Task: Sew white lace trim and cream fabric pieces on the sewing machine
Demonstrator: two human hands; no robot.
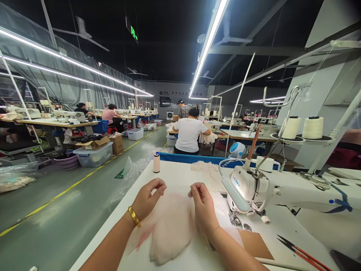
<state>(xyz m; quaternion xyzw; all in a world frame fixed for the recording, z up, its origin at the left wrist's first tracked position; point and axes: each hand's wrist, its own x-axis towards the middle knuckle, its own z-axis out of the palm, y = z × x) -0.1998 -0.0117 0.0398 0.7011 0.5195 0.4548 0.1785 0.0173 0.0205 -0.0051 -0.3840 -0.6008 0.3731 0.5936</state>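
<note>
A pale pink, partly see-through fabric piece (172,226) hangs blurred between my hands, above the white sewing table (113,241). My left hand (149,195), with a gold bracelet (134,217) at the wrist, pinches one upper corner between thumb and fingers. The opposite corner is in the closed fingers of my right hand (201,201). To the right of that hand stands a white sewing machine (242,188), its needle area lit. A small thread spool (156,163) stands upright beyond my left hand.
Lacy pale fabric (207,169) lies by the table's far edge. Red-handled scissors (303,256) and a brown card (256,244) lie at the right. Two thread cones (312,127) stand behind the machine. Ahead, a person in a white shirt (188,133) sits; an aisle runs along the left.
</note>
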